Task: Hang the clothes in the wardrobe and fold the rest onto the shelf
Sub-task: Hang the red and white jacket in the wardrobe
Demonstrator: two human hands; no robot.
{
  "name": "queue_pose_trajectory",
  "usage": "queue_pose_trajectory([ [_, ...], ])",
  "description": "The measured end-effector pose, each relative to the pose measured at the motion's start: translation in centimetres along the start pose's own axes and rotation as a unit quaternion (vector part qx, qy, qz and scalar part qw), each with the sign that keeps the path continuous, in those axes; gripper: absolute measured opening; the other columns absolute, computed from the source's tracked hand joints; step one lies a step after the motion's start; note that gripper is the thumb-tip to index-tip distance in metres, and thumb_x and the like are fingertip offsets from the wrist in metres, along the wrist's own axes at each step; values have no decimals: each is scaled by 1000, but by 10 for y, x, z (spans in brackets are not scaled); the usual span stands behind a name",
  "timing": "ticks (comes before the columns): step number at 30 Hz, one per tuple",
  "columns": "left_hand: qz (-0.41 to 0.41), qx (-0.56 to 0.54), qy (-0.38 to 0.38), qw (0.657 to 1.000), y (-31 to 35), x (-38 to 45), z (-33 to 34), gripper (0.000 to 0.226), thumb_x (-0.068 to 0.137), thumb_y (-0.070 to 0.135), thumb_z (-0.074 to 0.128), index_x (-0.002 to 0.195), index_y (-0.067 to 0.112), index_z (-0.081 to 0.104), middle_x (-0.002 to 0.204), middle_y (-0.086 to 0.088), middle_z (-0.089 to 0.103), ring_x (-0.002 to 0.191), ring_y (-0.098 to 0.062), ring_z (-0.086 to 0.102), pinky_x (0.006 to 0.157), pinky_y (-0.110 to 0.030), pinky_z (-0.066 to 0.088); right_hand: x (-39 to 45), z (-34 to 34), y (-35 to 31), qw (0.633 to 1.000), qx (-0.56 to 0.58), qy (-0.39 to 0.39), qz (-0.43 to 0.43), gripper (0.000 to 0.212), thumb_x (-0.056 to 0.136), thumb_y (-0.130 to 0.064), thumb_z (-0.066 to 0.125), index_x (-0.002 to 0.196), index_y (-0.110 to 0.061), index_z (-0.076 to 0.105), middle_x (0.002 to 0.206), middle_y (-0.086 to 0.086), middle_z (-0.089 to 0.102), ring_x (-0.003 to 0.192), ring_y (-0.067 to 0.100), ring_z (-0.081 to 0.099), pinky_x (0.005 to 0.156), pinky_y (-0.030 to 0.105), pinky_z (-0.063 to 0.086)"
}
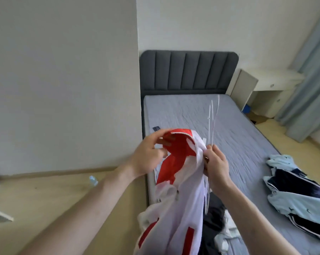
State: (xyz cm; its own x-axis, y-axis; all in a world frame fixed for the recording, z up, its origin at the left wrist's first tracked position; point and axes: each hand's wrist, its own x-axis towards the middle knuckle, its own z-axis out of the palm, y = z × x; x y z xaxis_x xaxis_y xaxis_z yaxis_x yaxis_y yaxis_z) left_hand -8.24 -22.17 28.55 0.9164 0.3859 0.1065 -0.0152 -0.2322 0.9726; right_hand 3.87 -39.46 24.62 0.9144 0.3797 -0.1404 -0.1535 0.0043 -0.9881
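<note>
The white and red jacket (175, 181) hangs in the air between the two hands, above the near left corner of the bed (229, 129), and its long axis runs down toward the person, with the collar at the top and the body falling out of the lower edge of the view. The left hand (148, 159) holds the red inside of the collar with curled fingers. The right hand (216, 166) pinches the white edge of the opening together with a thin white hanger (211, 126), which stands nearly upright and sticks up above the hand. So the hanger lies just beside the collar on its right side, and I judge it must go into the neck opening, with the right hand nearer to it. The lower part of the hanger is hidden behind cloth and its hook is not clear. Other clothes (299, 197) lie near the right edge of the bed. No wardrobe is in view.
</note>
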Motion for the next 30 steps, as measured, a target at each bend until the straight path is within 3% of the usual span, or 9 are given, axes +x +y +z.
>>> queue_pose_trajectory([
  [5,-138,68,-18,988,-33,-11,-8,67,72,40,89,130,41,55,130,16,58,118,-4,61,100,-32,55,0,20,-33,997,43,-55,13,41,92,-3,45,63,-26,29,60,-5,27,53,11,20,45,24,17],
  [7,-170,38,-91,980,-28,-13,-7,19,88,33,80,103,30,70,97,23,71,93,4,67,88,-19,56,0,23,-37,996,56,-70,11,42,90,-2,45,60,-26,30,59,-6,26,52,11,20,48,28,13],
  [9,-172,23,-89,981,-29,-15,-6,9,94,23,75,88,23,68,82,26,71,81,5,65,73,-9,50,-1,23,-37,995,76,-70,13,36,84,-7,48,59,-27,31,60,-5,27,54,12,20,55,35,11],
  [12,-255,90,-6,963,-55,-29,-10,82,75,51,87,141,24,47,140,18,54,121,-6,54,93,-22,43,-1,18,-35,993,111,-46,15,29,82,-11,50,64,-26,32,63,-2,27,55,14,22,54,34,14],
  [14,-359,54,28,931,-84,-43,-9,110,58,76,84,144,21,46,143,9,52,122,-16,54,96,-33,45,-2,16,-34,993,116,-21,7,36,90,-7,47,63,-25,31,62,-2,27,54,13,23,51,32,17],
  [16,-446,-38,-38,893,-109,-61,-2,103,48,88,76,126,21,64,121,3,69,105,-19,62,88,-35,47,-3,16,-33,993,121,1,-4,41,92,-5,46,59,-25,31,61,-2,28,53,14,24,52,32,18],
  [21,-480,-92,-177,854,-146,-91,48,74,51,83,81,99,27,74,92,10,77,89,-11,69,80,-32,49,-3,21,-23,991,127,28,10,42,92,-7,49,59,-25,31,61,-3,28,56,13,24,56,33,17],
  [25,-500,-158,-62,849,-187,-98,83,86,44,73,94,120,43,65,116,-9,75,102,-30,73,86,-49,60,-2,33,-16,995,101,24,4,37,87,-7,51,60,-25,31,66,-3,27,58,13,22,56,34,16],
  [30,-449,-275,75,847,-178,-101,73,43,76,36,77,118,30,68,99,-1,78,98,-23,69,75,-33,55,-4,38,-12,998,63,18,-21,37,90,-11,49,60,-25,32,62,-5,29,57,12,23,55,33,17],
])
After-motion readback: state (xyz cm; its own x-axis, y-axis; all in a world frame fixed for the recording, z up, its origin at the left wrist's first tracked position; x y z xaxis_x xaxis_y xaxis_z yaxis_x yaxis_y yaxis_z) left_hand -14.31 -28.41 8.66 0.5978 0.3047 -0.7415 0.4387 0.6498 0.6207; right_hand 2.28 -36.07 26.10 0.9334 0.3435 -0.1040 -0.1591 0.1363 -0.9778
